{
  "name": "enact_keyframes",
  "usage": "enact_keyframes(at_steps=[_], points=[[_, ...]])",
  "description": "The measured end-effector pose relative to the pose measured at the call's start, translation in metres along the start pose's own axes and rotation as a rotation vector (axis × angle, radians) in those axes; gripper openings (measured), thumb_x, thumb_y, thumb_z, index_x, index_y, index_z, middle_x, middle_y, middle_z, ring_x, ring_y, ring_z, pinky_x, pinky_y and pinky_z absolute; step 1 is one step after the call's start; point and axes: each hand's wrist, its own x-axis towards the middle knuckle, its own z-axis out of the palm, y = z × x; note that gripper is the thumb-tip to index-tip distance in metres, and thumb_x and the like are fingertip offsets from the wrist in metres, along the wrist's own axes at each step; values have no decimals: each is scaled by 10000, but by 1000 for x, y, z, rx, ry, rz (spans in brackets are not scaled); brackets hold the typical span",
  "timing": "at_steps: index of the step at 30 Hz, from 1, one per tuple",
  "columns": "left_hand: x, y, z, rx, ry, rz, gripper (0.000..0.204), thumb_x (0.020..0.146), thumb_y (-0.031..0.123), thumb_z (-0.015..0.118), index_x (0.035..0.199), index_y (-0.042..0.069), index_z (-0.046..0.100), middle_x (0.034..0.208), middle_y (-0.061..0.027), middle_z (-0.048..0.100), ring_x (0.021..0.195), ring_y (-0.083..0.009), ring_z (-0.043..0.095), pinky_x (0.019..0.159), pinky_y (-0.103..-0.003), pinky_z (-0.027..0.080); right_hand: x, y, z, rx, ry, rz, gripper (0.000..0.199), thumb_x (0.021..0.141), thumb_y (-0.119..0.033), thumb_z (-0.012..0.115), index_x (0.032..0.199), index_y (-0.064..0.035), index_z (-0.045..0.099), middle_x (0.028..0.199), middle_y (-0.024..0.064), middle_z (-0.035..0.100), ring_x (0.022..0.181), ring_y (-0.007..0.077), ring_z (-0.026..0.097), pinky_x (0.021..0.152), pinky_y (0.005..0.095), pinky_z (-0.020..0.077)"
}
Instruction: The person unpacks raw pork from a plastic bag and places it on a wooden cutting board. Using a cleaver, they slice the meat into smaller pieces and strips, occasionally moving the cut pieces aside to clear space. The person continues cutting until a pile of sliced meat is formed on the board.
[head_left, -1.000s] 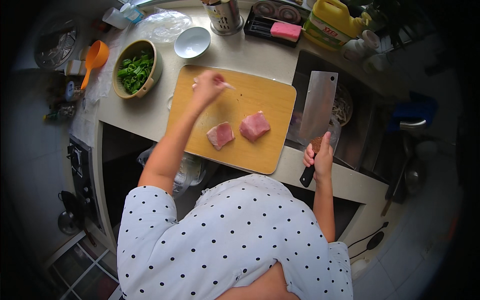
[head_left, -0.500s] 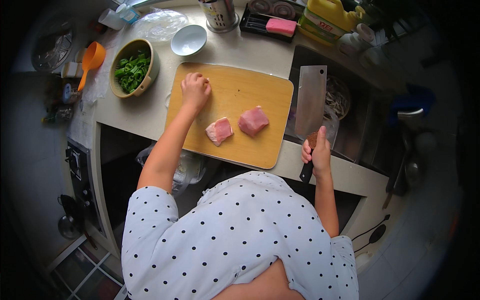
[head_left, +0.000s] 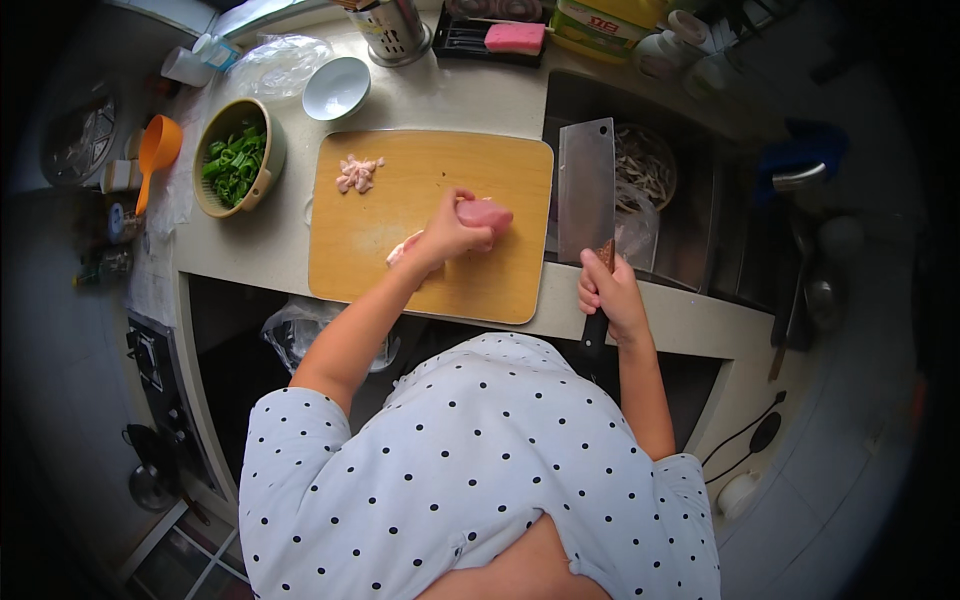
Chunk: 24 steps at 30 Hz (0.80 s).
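Note:
On the wooden cutting board (head_left: 400, 285), my left hand (head_left: 455, 232) has its fingers round the larger piece of raw meat (head_left: 485, 214). The second piece of meat (head_left: 396, 252) lies just left of that hand, mostly covered by my wrist. A small heap of pale, chopped meat bits (head_left: 357, 174) sits at the board's far left corner. Beyond the board's right edge, my right hand (head_left: 612, 297) is closed on the handle of a cleaver (head_left: 587, 190). Its broad blade points away from me, over the near left part of the sink.
A bowl of cut green peppers (head_left: 202, 185) and a small white bowl (head_left: 337, 88) stand left of and behind the board. The sink (head_left: 690, 225) is on the right, with a bowl of sliced food inside. A utensil holder (head_left: 392, 32) and pink sponge (head_left: 515, 38) are at the back.
My left hand has left the board's far left corner, uncovering the chopped bits, and has taken hold of the larger meat piece. My right hand still holds the cleaver; the view has shifted slightly.

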Motion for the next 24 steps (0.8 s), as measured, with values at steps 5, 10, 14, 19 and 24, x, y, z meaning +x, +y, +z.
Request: enact_keyframes(at_steps=[5, 10, 14, 19, 24], points=[[13, -16, 3, 105, 268, 482, 616, 635, 36, 778, 1173, 53, 480, 1076, -152, 564, 1052, -255, 557, 881, -368, 469, 0, 9, 4, 217, -60, 17, 108, 915, -113, 550, 913, -54, 460, 692, 21, 489, 612, 104, 500, 575, 280, 470], [23, -20, -2, 714, 309, 1215, 472, 651, -77, 682, 1082, 52, 541, 1086, -112, 567, 1028, -329, 552, 907, -414, 450, -1, 1, 15, 249, 8, 35, 111, 903, -98, 550, 949, -35, 470, 734, 48, 553, 615, 119, 555, 582, 310, 518], [0, -40, 3, 587, 183, 1104, 476, 659, -95, 653, 1099, 46, 536, 1094, -129, 553, 1049, -351, 527, 927, -435, 426, 0, 0, 4, 38, 13, 57, 116, 898, -87, 543, 970, -28, 472, 677, 34, 522, 486, 73, 442, 432, 241, 399], [-27, -44, 10, 448, 166, 860, 559, 652, -60, 680, 1169, 47, 499, 1105, -179, 520, 1098, -374, 487, 954, -433, 402, 1, 2, 8, -211, 39, 27, 146, 900, -99, 542, 1004, -18, 479, 632, 18, 495, 459, 59, 406, 390, 219, 337], [-25, -38, 1, 607, 131, 701, 619, 624, 3, 731, 1188, 13, 476, 1111, -200, 516, 1108, -396, 478, 963, -421, 392, 8, 4, 12, -257, 28, 19, 136, 915, -111, 529, 995, -10, 485, 682, 45, 545, 543, 90, 520, 489, 235, 472]])
